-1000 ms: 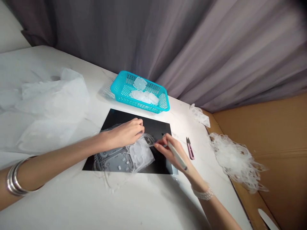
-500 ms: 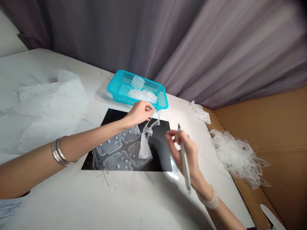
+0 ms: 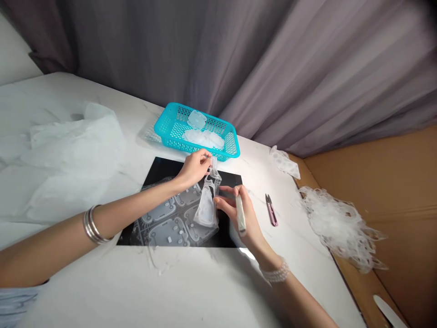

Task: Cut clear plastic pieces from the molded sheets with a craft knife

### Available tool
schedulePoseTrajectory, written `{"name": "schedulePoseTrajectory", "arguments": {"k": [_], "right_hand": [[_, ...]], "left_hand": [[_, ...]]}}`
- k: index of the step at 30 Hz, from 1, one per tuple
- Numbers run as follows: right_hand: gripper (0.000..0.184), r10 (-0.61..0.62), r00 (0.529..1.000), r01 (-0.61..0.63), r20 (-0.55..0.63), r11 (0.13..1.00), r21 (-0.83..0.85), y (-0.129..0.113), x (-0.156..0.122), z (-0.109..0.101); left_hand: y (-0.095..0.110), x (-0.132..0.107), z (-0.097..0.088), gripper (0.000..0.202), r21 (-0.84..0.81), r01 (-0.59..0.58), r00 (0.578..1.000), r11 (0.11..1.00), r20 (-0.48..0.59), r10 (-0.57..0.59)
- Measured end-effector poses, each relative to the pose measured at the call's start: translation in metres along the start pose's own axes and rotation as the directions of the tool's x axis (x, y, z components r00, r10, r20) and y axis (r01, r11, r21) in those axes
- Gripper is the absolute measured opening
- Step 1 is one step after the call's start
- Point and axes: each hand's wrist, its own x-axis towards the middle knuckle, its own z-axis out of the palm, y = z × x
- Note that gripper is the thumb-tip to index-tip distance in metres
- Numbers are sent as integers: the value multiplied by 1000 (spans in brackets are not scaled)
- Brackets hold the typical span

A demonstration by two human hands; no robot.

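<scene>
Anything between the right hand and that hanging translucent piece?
Nothing visible: the right hand has its fingers at the right edge of the translucent piece, apparently touching it; the left hand holds its top. The pale tool sits in the right hand, not between.

Basket [image 3: 166, 138] is sitting behind the mat [image 3: 164, 167], pieces [image 3: 203, 138] lying in it. Plastic sheet [image 3: 166, 236] is lying on the mat. Snips [image 3: 272, 214] are resting right of it, scraps [image 3: 336, 228] farther right. Plastic pile [image 3: 75, 141] is lying left.

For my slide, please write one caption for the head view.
Left hand pinching clear film over a black board, right hand holding a white tool.
</scene>
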Motion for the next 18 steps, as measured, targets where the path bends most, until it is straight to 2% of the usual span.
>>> {"name": "schedulePoseTrajectory", "arguments": {"k": [2, 5, 9, 11, 13, 15, 18], "right_hand": [[45, -2, 1000, 3, -14, 998, 67, 4, 1, 4], [39, -85, 993, 85, -80, 996, -8, 1, 3, -6], [36, -191, 961, 148, -200, 966, -213, -10, 22, -59], [33, -241, 915, 144, -325, 944, -296, -12, 34, -89], [30, -239, 872, 119, -428, 950, -289, -11, 41, -109], [31, -189, 861, 102, -471, 974, -204, -9, 41, -117], [39, -130, 898, 100, -421, 991, -92, -9, 27, -107]], "left_hand": [[-4, 0, 0, 6, 13, -11, 1000, 1000, -8, 11], [-7, 0, -3, 10, 65, -32, 999, 997, 0, 32], [-3, 0, -7, 31, 171, -108, 988, 979, 129, 87], [2, 0, -9, 44, 238, -170, 970, 956, 212, 120], [8, 1, -11, 51, 313, -238, 951, 919, 266, 156], [15, 0, -12, 51, 395, -308, 936, 866, 290, 200], [23, -14, -14, 42, 498, -405, 906, 767, 331, 263]]}}
